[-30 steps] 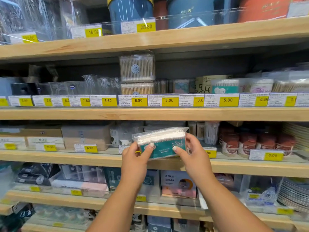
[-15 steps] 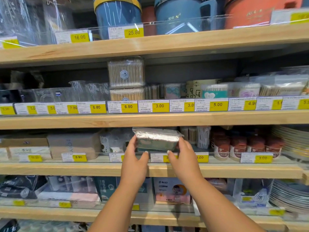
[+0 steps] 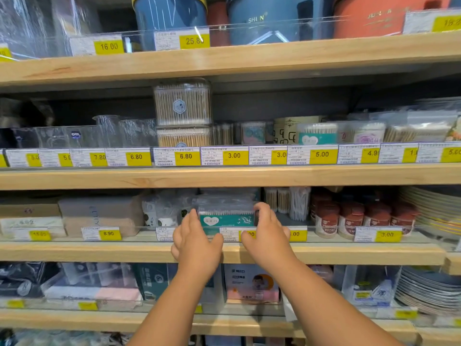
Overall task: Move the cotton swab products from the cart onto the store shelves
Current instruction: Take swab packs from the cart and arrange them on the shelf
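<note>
A teal and white pack of cotton swabs point(image 3: 226, 218) in clear wrap sits on the third wooden shelf point(image 3: 99, 250), behind the clear price-tag rail. My left hand point(image 3: 195, 242) holds its left end, fingers reaching over the rail. My right hand point(image 3: 268, 233) grips its right end, fingers curled over the top corner. More clear packs are stacked right behind it. The cart is out of view.
Left of the pack stand wrapped rolls point(image 3: 162, 213) and brown boxes point(image 3: 99, 213); right of it are swab tubes point(image 3: 287, 201) and red-capped jars point(image 3: 349, 216). The shelf above holds swab boxes point(image 3: 183, 103). Stacked plates point(image 3: 434, 208) sit at the far right.
The pack went from in front of the shelf, into the shelf opening, then down behind the price rail with its teal face forward. Both hands followed it in.
</note>
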`<action>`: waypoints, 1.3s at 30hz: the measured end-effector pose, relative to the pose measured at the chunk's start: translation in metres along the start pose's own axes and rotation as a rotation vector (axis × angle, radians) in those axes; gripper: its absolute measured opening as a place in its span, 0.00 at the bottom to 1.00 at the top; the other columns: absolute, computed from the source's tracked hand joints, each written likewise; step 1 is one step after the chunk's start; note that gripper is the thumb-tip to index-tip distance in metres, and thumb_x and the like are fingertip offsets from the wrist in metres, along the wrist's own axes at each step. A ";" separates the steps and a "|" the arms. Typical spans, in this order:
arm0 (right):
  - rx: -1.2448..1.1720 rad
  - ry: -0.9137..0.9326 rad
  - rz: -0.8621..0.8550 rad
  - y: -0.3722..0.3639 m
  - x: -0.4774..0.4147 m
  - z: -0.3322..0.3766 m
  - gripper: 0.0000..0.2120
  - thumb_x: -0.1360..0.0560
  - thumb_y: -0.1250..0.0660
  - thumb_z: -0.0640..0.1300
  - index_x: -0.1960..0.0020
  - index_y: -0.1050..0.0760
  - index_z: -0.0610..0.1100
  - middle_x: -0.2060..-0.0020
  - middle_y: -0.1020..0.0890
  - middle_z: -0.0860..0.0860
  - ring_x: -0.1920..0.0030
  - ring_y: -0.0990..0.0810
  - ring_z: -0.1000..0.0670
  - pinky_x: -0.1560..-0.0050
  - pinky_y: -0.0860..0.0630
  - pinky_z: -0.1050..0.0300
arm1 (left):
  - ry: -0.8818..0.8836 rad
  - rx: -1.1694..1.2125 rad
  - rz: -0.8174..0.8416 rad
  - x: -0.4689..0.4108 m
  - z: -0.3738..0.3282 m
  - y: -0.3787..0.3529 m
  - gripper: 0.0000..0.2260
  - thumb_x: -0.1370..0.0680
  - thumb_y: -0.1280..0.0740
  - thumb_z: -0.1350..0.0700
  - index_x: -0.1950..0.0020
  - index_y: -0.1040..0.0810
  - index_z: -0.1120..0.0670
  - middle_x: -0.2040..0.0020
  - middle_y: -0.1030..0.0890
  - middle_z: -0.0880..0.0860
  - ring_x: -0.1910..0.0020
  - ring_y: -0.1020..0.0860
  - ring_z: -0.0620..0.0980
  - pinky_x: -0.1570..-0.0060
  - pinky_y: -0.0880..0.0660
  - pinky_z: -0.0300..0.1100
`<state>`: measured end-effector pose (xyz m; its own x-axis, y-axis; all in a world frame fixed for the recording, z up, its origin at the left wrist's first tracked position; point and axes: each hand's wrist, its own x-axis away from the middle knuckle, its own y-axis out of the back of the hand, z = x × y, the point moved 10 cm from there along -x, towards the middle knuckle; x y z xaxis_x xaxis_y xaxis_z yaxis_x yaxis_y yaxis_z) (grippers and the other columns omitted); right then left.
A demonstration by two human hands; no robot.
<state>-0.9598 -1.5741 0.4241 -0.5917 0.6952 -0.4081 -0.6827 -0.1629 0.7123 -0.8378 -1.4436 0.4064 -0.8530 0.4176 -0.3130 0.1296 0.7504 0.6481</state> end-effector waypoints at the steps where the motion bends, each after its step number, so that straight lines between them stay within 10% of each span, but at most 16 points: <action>1: 0.019 0.029 -0.008 0.000 0.001 0.002 0.24 0.26 0.37 0.48 0.32 0.40 0.52 0.37 0.32 0.53 0.36 0.31 0.49 0.39 0.41 0.51 | -0.029 0.017 -0.059 0.003 -0.002 0.004 0.30 0.24 0.35 0.51 0.25 0.43 0.50 0.25 0.41 0.49 0.27 0.46 0.52 0.31 0.46 0.52; 6: 0.161 0.077 0.034 -0.010 0.002 0.003 0.23 0.24 0.40 0.51 0.29 0.36 0.54 0.35 0.34 0.54 0.33 0.35 0.50 0.36 0.43 0.51 | -0.269 -0.164 -0.058 0.010 -0.022 -0.006 0.17 0.24 0.39 0.50 0.34 0.32 0.43 0.33 0.33 0.43 0.30 0.45 0.45 0.36 0.50 0.47; 18: 0.217 0.139 0.069 -0.017 0.002 0.006 0.22 0.23 0.41 0.52 0.29 0.34 0.58 0.31 0.35 0.57 0.31 0.39 0.52 0.39 0.44 0.52 | -0.200 -0.322 0.023 0.001 -0.015 -0.014 0.21 0.20 0.46 0.46 0.26 0.37 0.45 0.26 0.38 0.44 0.23 0.53 0.46 0.28 0.57 0.55; 28: 0.030 0.384 -0.099 0.017 0.009 0.055 0.14 0.25 0.38 0.46 0.40 0.27 0.53 0.44 0.29 0.57 0.39 0.33 0.54 0.43 0.44 0.57 | -0.179 -0.002 -0.155 0.015 -0.018 0.041 0.14 0.23 0.38 0.52 0.38 0.28 0.42 0.36 0.29 0.42 0.31 0.41 0.45 0.36 0.45 0.45; 35: -0.264 0.430 -0.605 0.152 0.008 0.067 0.05 0.29 0.37 0.41 0.54 0.25 0.44 0.57 0.28 0.53 0.54 0.28 0.50 0.52 0.32 0.57 | -0.425 0.111 -0.268 0.035 -0.075 0.084 0.09 0.23 0.38 0.52 0.46 0.29 0.40 0.45 0.30 0.40 0.43 0.42 0.38 0.43 0.46 0.40; 39: -0.155 0.156 -0.803 0.224 -0.016 0.030 0.14 0.30 0.33 0.46 0.45 0.27 0.43 0.48 0.28 0.46 0.44 0.29 0.42 0.43 0.34 0.50 | -0.496 0.132 -0.270 0.043 -0.110 0.090 0.10 0.28 0.43 0.48 0.48 0.29 0.39 0.47 0.30 0.39 0.45 0.43 0.37 0.50 0.48 0.35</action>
<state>-1.0905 -1.6005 0.6076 0.0560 0.5382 -0.8410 -0.9670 0.2388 0.0885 -0.9190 -1.4146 0.5276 -0.5297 0.3685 -0.7640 0.0290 0.9080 0.4179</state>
